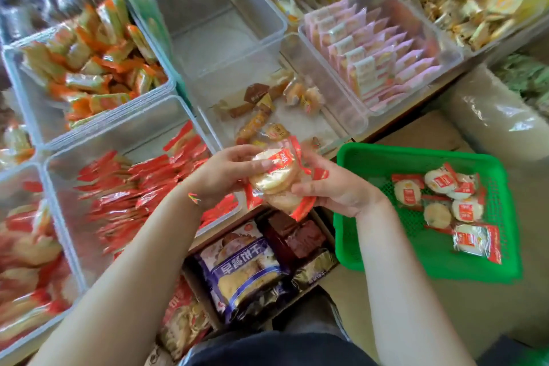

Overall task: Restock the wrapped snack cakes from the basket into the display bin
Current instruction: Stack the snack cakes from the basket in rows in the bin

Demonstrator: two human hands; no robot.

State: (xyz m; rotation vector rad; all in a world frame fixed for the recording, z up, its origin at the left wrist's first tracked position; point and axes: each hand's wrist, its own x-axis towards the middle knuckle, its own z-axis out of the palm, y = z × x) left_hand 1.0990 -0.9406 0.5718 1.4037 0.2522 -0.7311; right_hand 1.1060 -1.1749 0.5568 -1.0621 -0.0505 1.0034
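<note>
Both hands hold a small stack of wrapped snack cakes (277, 180), round pale cakes in clear wrappers with red ends, at the centre of the view. My left hand (225, 175) grips the stack from the left and my right hand (332, 187) from the right and below. The green plastic basket (371, 252) sits at the right with several more of the same cakes (445, 202) lying in it. A clear display bin (59, 175) at the left holds rows of red-wrapped cakes (133, 193); the held stack hovers by its right edge.
Clear bins surround the spot: orange-wrapped snacks (89, 68) at upper left, an empty bin (219, 24) at top centre, a bin with a few brown sweets (261, 107), pink packets (377, 56) at upper right. A cardboard box with bagged snacks (252, 270) stands below my hands.
</note>
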